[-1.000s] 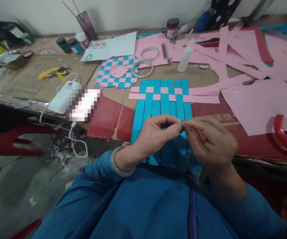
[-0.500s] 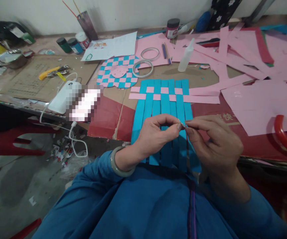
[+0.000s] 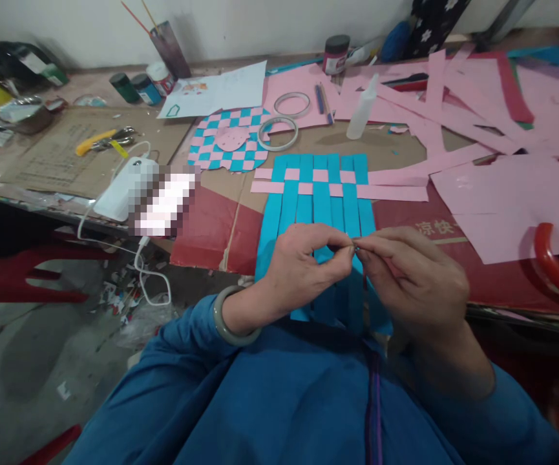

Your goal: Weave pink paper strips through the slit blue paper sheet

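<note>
Fingertips of both hands have closed in since the view half a second earlier, and they now meet over the blue paper weave (image 3: 322, 200). The left hand (image 3: 303, 268), a pale bangle (image 3: 221, 323) on its wrist, and the right hand (image 3: 417, 284) are together only at the tips, pinching a glinting bit (image 3: 355, 245) too small to identify; its long axis cannot be told either. Neither hand is clearly nearer, as the pinch sits midway between them, over the right part of the weave. Blue strips run lengthwise from the person's lap toward the far side of the table, and 2 pink paper strips (image 3: 279, 187) cross them beyond the hands. The weave lies on a flattened cardboard carton (image 3: 216, 239). Farther off are a round pink-and-blue checked weave (image 3: 228, 139), a roll of tape (image 3: 278, 134) and a white glue bottle (image 3: 361, 110).
</note>
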The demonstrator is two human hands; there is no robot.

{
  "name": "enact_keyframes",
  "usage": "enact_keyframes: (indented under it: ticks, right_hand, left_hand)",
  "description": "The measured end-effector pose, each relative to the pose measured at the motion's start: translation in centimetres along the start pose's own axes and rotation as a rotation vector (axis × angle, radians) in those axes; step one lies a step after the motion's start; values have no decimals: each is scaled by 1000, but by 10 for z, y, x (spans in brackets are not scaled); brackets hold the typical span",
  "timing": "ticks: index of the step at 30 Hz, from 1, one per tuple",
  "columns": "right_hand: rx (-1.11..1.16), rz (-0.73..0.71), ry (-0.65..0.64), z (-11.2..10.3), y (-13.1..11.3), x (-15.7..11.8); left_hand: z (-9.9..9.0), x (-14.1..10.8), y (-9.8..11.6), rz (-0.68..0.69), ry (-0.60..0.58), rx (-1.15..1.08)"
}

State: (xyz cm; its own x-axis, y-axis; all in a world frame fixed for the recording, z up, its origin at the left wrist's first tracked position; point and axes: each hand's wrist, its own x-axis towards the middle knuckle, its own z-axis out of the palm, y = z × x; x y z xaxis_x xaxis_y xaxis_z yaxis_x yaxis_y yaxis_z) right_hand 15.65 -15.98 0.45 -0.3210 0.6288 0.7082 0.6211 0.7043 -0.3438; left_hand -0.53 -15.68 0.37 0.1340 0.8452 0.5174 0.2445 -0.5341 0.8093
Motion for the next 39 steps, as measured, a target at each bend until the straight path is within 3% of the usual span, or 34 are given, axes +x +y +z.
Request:
enact_keyframes:
  ticks: [7, 19, 39]
  right_hand:
    - [12, 23, -36, -3, 0, 4]
    - [281, 215, -209, -12, 5, 5]
    - [285, 397, -144, -9, -1, 4]
  left_hand:
    - [-2, -2, 3, 57, -8, 217]
    - [-3, -1, 5, 84, -45, 258]
    - [-2, 1, 3, 99, -41, 285]
